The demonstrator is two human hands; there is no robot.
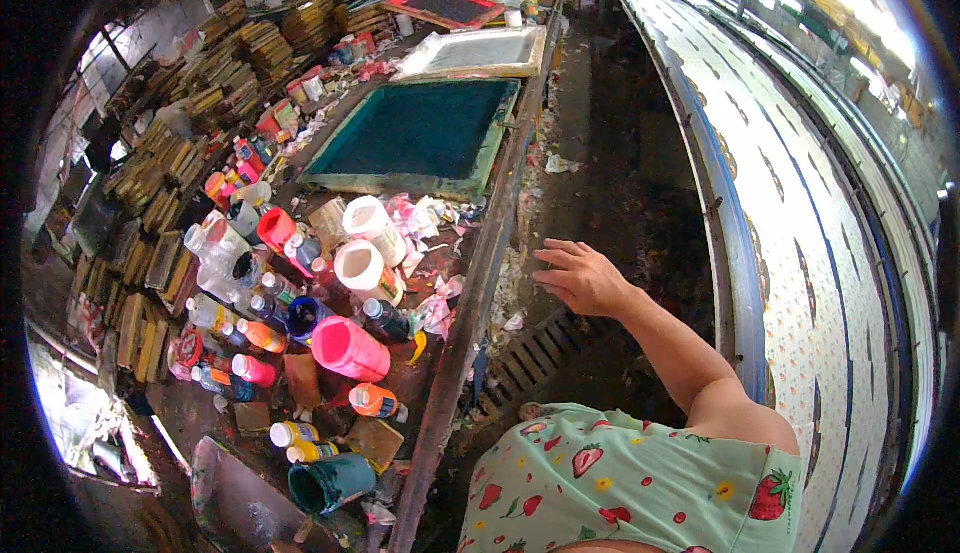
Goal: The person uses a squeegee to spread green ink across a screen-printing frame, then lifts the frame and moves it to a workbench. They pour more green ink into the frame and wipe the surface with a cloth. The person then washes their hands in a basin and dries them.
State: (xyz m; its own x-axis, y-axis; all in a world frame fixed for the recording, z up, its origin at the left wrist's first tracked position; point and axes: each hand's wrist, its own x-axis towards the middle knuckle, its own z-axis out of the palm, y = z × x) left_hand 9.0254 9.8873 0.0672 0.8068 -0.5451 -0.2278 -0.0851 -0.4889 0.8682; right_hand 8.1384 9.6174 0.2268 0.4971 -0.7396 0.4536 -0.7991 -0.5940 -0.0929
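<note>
My right hand (585,278) reaches out over the dark floor with its fingers apart and nothing in them. It is nearest to the long edge of the work table (470,318) on its left, and it does not touch it. My left hand is not in view. On that table stand a pink tub (350,349), two white tubs, one of them a white tub with a stained rim (367,271), a dark teal pot (330,483) lying tilted, and several bottles of colour, such as an orange bottle (374,401). A green-framed printing screen (420,133) lies farther back.
A long white printing table with patterned cloth (790,203) runs along the right. Stacks of wooden frames (160,173) line the left. A white-framed screen (472,51) and a red-framed screen (445,6) lie at the back. A slotted floor grate (540,358) is below my right hand.
</note>
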